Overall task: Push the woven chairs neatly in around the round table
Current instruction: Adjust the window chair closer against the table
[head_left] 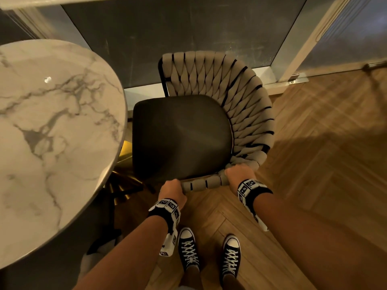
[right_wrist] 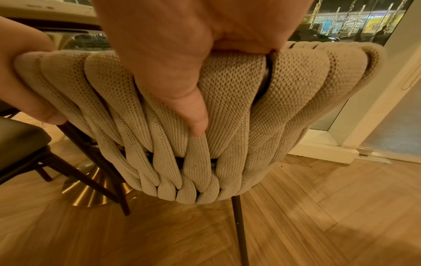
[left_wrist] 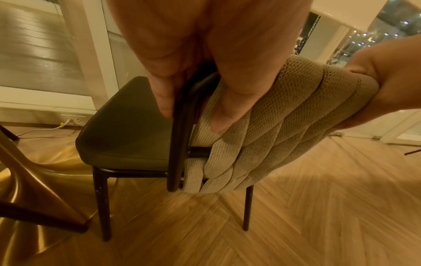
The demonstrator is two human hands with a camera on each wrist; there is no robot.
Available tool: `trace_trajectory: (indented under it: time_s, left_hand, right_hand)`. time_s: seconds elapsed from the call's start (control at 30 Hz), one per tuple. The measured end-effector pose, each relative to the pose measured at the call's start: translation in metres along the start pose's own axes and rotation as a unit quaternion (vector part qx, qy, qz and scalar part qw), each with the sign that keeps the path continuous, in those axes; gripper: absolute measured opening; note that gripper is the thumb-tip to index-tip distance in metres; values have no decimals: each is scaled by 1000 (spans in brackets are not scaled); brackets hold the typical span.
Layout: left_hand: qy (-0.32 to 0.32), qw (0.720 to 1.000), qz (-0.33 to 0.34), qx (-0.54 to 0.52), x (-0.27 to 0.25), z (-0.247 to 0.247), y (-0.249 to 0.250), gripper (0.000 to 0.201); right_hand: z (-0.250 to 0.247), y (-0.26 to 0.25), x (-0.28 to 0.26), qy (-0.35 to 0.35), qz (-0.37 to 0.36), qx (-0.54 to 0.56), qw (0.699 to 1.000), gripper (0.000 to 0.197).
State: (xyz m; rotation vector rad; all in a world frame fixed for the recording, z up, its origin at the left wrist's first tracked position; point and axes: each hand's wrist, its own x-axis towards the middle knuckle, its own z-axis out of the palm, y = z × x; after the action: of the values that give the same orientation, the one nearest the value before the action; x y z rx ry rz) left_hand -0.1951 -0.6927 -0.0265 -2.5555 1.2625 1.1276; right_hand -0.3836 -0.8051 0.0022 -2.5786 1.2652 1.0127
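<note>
A woven chair with beige braided bands and a dark seat stands to the right of the round marble table. The seat's left edge lies just beside the table's rim. My left hand grips the near end of the backrest, fingers curled round the black frame tube and the outermost band. A hand's width to its right, my right hand grips the top of the woven back. Its thumb presses down the outside of the bands.
The table's gold pedestal base spreads on the herringbone wood floor near the chair's front leg. Glass doors with pale frames stand behind the chair. Another chair's dark seat shows at left. My shoes are behind the chair.
</note>
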Motion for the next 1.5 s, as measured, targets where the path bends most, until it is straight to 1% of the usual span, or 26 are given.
trace_trajectory:
  time_s: [0.13,0.4,0.47,0.53,0.6,0.67,0.73,0.8,0.93,1.1,1.33,1.5]
  left_hand:
    - [-3,1000,12,29,0,2,-1,9]
    - [-10,999,1,39,3,-1,4,8]
    - [-11,999,-3,39,4,-3,6,8]
    - [-12,999,-7,31,7,-5,10,8]
    - [-11,1000,-6,25,10,-8,16,7]
    - [-10,1000,-5,21,12,-10,22,9]
    - [-10,1000,-4,17,15,-12,27,9]
    - [-12,1000,-4,12,18,-15,29,8]
    - [-12,1000,1,11,26,-17,31,8]
    - [-11,1000,8,18,34,-25,28,14]
    - [-1,1000,-6,4,44,-37,20,14]
    - [2,1000,2,5,43,-38,21,13]
  right_hand:
    - [4,-2,-4,-1,-5,13,1000,17]
    - [6,3,0,6,-28,13,999,14]
    - [4,5,1,2,-34,11,999,15]
    - [2,8,5,3,-36,7,999,12]
    - [-3,14,9,-2,-38,9,999,15]
    - [-6,21,15,5,-42,12,999,14]
    - [-8,26,20,13,-44,7,999,17]
    - [-10,29,26,16,-44,-2,999,19]
    - [-10,29,35,15,-36,-18,999,17]
    - [-13,28,46,22,-45,-7,999,19]
    - [-17,20,61,33,-55,6,998,18]
    - [-15,22,60,38,-37,-12,999,21]
